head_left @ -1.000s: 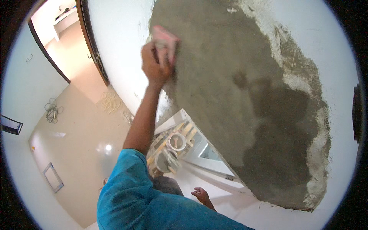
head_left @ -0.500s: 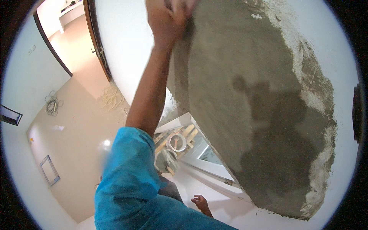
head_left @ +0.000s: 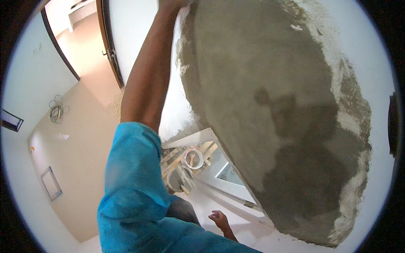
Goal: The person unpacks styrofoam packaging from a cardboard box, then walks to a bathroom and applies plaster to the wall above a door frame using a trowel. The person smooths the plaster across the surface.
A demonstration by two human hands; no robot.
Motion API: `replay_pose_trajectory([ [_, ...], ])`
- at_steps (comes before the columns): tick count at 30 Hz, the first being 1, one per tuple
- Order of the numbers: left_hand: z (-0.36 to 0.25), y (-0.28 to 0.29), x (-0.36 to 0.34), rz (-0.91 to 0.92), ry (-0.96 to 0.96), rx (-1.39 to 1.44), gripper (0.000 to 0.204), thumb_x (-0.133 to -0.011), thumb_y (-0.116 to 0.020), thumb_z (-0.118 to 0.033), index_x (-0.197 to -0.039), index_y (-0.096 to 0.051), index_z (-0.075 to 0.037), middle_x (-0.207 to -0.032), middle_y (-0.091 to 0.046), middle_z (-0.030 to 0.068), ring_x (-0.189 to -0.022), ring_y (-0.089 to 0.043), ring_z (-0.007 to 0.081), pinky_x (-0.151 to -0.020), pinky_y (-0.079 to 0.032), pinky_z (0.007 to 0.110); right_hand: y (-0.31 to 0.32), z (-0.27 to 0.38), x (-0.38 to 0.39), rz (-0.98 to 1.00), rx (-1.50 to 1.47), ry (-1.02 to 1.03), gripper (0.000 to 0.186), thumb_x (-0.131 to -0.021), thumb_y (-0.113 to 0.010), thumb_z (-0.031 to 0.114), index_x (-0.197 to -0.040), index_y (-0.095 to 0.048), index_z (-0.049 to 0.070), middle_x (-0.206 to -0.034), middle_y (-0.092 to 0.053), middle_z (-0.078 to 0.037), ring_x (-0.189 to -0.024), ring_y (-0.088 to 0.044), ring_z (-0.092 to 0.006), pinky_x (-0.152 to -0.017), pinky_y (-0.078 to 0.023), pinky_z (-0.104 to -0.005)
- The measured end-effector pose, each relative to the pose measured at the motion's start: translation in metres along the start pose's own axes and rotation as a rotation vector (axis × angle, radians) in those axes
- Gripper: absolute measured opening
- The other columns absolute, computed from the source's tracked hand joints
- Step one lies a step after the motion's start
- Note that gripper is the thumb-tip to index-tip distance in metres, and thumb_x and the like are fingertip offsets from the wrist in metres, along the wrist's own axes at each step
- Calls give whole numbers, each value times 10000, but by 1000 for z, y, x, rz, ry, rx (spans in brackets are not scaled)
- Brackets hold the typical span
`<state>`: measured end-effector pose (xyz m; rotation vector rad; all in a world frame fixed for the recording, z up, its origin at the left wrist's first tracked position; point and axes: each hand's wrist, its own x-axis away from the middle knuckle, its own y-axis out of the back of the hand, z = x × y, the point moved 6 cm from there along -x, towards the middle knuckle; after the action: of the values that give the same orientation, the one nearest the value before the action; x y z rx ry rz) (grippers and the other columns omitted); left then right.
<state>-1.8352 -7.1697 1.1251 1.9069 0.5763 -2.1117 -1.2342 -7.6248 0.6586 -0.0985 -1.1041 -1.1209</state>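
A broad patch of grey wet-looking plaster (head_left: 253,63) covers the wall in front of me, with rough pale edges. My left arm is raised along the patch's left side. My left hand (head_left: 182,2) is mostly cut off by the upper edge of the view, so its fingers and anything in them are hidden. Low down, by the white ledge below the patch, my right hand (head_left: 218,219) hangs with loosely bent fingers apart and nothing visible in it. A dark shadow of a head and body falls across the plaster.
A white bucket (head_left: 193,159) with a reddish-handled tool stands by wooden slats (head_left: 171,158) below; a greyish container (head_left: 179,178) is beside it. Coiled cable (head_left: 57,113) and a small frame (head_left: 51,184) lie on the floor at left. A doorway opens far left.
My left hand has gone up and left, mostly out of view, baring more of the plaster's left edge. My right hand has hardly moved.
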Motion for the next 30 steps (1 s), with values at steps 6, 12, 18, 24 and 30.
replay_pose_trajectory([
  [6,9,20,10,22,501,907,279,-934,-651,-211,-1109,-538,-25,-1011,-581,135,-950,-582,256,-813,-486,381,5,-3,-4,-15,87,12,479,-808,-792,313,-1167,-605,58,-951,-717,-101,-892,-688,-205,-813,-539,-330],
  [12,-5,38,-24,47,544,1114,317,-944,-617,-279,-1125,-550,-27,-1092,-591,178,-993,-599,274,-839,-494,405,1,-6,-7,13,159,-5,531,-808,-785,363,-1209,-601,68,-1025,-708,-120,-957,-675,-223,-851,-528,-340],
  [18,-4,13,54,175,801,1042,265,-1004,-534,-254,-1085,-543,-2,-933,-601,136,-842,-627,212,-683,-529,306,-5,-9,0,29,101,-94,608,-790,-786,424,-1237,-589,62,-1075,-698,-138,-995,-666,-244,-873,-522,-358],
  [24,-42,79,111,108,793,986,308,-883,-656,-306,-1029,-577,-46,-959,-623,143,-776,-610,256,-686,-495,376,-13,-18,13,64,191,-66,562,-818,-770,375,-1242,-580,58,-1037,-710,-134,-981,-673,-233,-863,-522,-356],
  [30,-47,69,127,478,810,731,345,-806,-690,-303,-1007,-581,-45,-894,-628,145,-697,-600,288,-645,-431,484,-10,-24,27,-48,72,-65,474,-821,-769,322,-1184,-612,62,-1008,-720,-114,-940,-684,-219,-849,-522,-335],
])
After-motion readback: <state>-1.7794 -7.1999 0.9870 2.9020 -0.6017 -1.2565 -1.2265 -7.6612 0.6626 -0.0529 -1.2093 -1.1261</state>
